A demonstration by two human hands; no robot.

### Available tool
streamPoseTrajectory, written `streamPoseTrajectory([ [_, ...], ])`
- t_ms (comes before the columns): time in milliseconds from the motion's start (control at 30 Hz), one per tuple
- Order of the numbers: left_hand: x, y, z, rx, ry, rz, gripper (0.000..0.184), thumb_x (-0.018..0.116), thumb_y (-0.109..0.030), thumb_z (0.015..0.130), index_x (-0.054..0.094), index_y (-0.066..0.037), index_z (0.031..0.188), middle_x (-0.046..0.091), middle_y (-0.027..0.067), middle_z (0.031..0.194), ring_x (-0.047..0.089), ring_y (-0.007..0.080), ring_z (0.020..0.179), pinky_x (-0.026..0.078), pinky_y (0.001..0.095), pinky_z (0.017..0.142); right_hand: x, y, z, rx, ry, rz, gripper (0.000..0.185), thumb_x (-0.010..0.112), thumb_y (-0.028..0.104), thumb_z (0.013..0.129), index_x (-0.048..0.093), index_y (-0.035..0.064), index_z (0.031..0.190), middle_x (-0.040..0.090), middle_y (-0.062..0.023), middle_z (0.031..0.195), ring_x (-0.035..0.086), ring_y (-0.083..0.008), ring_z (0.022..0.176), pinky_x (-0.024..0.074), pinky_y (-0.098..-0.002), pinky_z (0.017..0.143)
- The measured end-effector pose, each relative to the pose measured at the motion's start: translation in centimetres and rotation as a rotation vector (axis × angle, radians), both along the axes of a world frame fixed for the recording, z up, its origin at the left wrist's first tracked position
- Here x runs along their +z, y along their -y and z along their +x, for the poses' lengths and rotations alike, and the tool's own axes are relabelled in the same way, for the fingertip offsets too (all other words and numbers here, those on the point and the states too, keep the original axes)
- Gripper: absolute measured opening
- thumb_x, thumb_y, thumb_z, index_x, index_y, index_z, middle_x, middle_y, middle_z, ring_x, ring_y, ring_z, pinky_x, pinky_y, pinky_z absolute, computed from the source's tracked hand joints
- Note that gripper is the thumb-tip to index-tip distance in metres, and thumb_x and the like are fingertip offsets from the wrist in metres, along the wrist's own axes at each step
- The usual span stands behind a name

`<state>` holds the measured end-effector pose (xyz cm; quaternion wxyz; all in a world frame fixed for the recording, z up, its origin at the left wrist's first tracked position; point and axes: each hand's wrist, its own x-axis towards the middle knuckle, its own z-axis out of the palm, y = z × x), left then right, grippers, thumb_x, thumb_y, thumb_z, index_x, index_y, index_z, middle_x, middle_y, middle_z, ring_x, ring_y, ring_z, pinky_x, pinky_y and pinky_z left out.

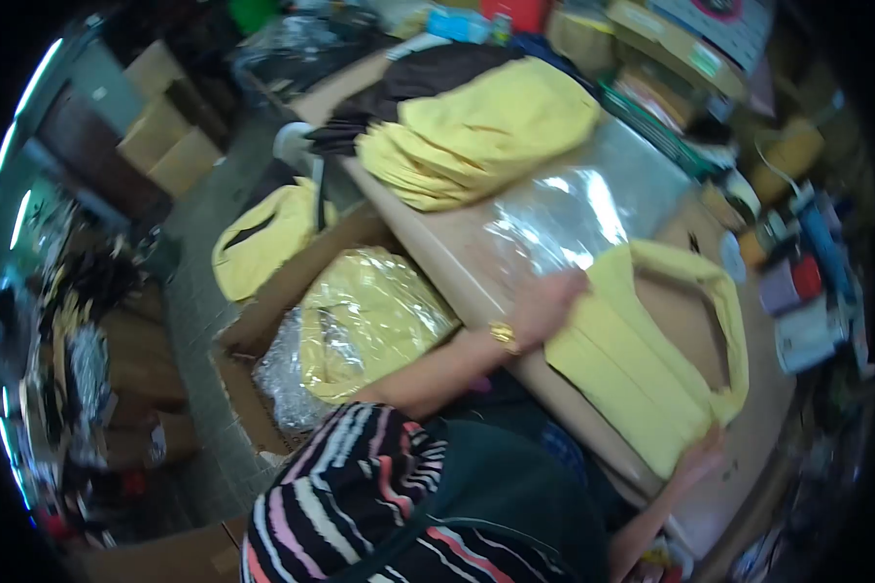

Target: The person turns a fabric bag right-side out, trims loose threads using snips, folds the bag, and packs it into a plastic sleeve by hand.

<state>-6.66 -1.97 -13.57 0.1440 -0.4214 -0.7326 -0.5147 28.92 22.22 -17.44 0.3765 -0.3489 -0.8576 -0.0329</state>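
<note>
A yellow cloth bag (617, 355) with a wide loop strap lies flat on the table in front of me. My left hand (549, 303), with a gold band at the wrist, grips the bag's upper left edge; its fingers are a little blurred. At the lower right corner, near the base of the strap, my right hand (698, 459) holds the bag's edge between thumb and fingers. Clear plastic sleeves (564, 219) lie flat just beyond my left hand.
A pile of yellow and dark brown cloth bags (481, 126) rests farther up the table (413, 238). Left of the table, an open cardboard box (238, 355) holds yellow goods in clear plastic. Another yellow piece (262, 243) hangs behind it. Bottles and a red-lidded tub (789, 285) crowd the right edge.
</note>
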Motion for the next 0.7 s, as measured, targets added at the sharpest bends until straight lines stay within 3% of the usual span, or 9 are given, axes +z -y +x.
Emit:
streamPoseTrajectory([
  [67,4.0,3.0,-0.4,0.064,0.209,-0.083,0.023,0.054,-0.022,0.093,0.057,-0.001,0.084,0.061,0.0242,0.083,0.061,0.0355,0.076,0.043,0.0444,0.062,-0.5,-0.2,1.1,-0.172,0.111,-0.104,0.028,0.048,0.018,0.098,0.061,-0.0060,0.101,0.063,-0.0280,0.093,0.060,-0.0402,0.086,0.0449,-0.0470,0.077],
  [100,4.8,4.5,-0.8,0.040,0.181,-0.157,0.025,0.055,-0.023,0.092,0.060,0.000,0.085,0.060,0.0209,0.074,0.059,0.0349,0.068,0.040,0.0435,0.058,0.7,1.1,0.2,-0.218,-0.029,-0.243,0.027,0.047,0.018,0.099,0.061,-0.0053,0.099,0.062,-0.0271,0.089,0.059,-0.0393,0.082,0.0447,-0.0459,0.075],
  [167,6.2,6.7,-0.5,-0.089,0.269,-0.662,0.033,0.059,-0.029,0.093,0.061,0.001,0.080,0.060,0.0151,0.064,0.059,0.0286,0.057,0.042,0.0400,0.053,2.7,2.9,-2.1,-0.239,-0.170,-0.326,0.028,0.047,0.020,0.099,0.060,-0.0039,0.094,0.059,-0.0249,0.081,0.055,-0.0361,0.074,0.0440,-0.0433,0.071],
  [200,6.5,7.0,0.3,-0.121,0.271,-0.665,0.033,0.059,-0.029,0.093,0.061,0.001,0.080,0.060,0.0151,0.064,0.059,0.0286,0.057,0.042,0.0400,0.053,3.3,3.1,-2.5,-0.213,-0.156,-0.283,0.028,0.046,0.020,0.100,0.060,-0.0032,0.091,0.057,-0.0236,0.077,0.053,-0.0337,0.069,0.0436,-0.0418,0.069],
  [267,6.5,7.2,1.9,-0.254,0.664,-0.683,0.041,0.065,-0.032,0.091,0.062,0.004,0.072,0.062,0.0128,0.060,0.062,0.0261,0.054,0.049,0.0386,0.055,4.0,3.4,-2.4,-0.233,-0.155,-0.391,0.028,0.046,0.020,0.100,0.059,-0.0029,0.090,0.057,-0.0229,0.075,0.052,-0.0331,0.067,0.0433,-0.0413,0.066],
  [300,5.8,7.0,2.1,-0.366,1.008,-0.521,0.037,0.069,-0.031,0.090,0.064,0.005,0.080,0.066,0.0099,0.063,0.065,0.0145,0.058,0.052,0.0288,0.054,4.2,3.4,-2.6,-0.226,-0.170,-0.509,0.028,0.046,0.020,0.100,0.058,-0.0026,0.088,0.056,-0.0223,0.072,0.052,-0.0324,0.065,0.0430,-0.0409,0.064],
  [433,3.4,5.7,3.1,-0.402,1.156,-0.434,0.028,0.071,-0.022,0.089,0.064,0.005,0.090,0.067,0.0078,0.068,0.064,0.0089,0.059,0.054,0.0221,0.052,4.5,3.6,-2.8,-0.249,-0.157,-0.505,0.029,0.047,0.021,0.099,0.057,-0.0024,0.086,0.057,-0.0218,0.071,0.054,-0.0329,0.063,0.0421,-0.0413,0.061],
  [500,1.5,5.4,2.7,-0.485,1.295,-0.187,0.023,0.071,-0.015,0.087,0.062,0.005,0.095,0.067,0.0078,0.072,0.064,0.0087,0.059,0.055,0.0209,0.055,4.5,3.9,-3.0,-0.248,-0.248,-0.418,0.027,0.047,0.020,0.099,0.058,-0.0019,0.087,0.058,-0.0230,0.072,0.054,-0.0363,0.063,0.0421,-0.0430,0.061],
  [700,1.5,5.6,2.1,-0.527,1.257,-0.175,0.018,0.070,-0.010,0.088,0.062,0.004,0.097,0.067,0.0066,0.072,0.065,0.0084,0.059,0.054,0.0198,0.055,5.4,4.7,-3.4,-0.266,-0.253,-0.403,0.025,0.049,0.021,0.098,0.059,-0.0002,0.089,0.060,-0.0252,0.076,0.057,-0.0416,0.069,0.0425,-0.0473,0.062],
])
